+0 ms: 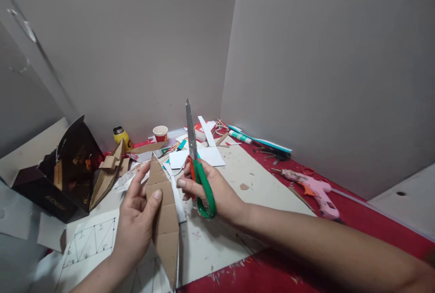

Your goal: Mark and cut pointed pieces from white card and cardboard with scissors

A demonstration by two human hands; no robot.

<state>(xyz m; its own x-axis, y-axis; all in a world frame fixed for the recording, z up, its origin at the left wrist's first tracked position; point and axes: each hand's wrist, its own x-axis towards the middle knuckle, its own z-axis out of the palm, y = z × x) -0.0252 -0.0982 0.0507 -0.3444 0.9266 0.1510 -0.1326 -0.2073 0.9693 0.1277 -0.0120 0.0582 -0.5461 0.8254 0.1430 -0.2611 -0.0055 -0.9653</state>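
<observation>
My left hand (137,213) grips a long piece of brown cardboard (166,211) by its left edge, thumb on its face. The piece has pointed ends and several creases across it. My right hand (210,188) holds scissors (204,184) with green and orange handles, the blades pointing up and looking closed. The scissors are to the right of the cardboard, apart from it. Below my left hand lies a paper drawing (91,238) with ruled lines and diagonals.
A dark printed box (64,179) stands at the left beside a folded cardboard shape (108,170). Behind are a yellow bottle (122,139), a paper cup (160,134) and white card strips (207,132). A pink glue gun (312,188) lies right. Grey panels (306,57) enclose the table.
</observation>
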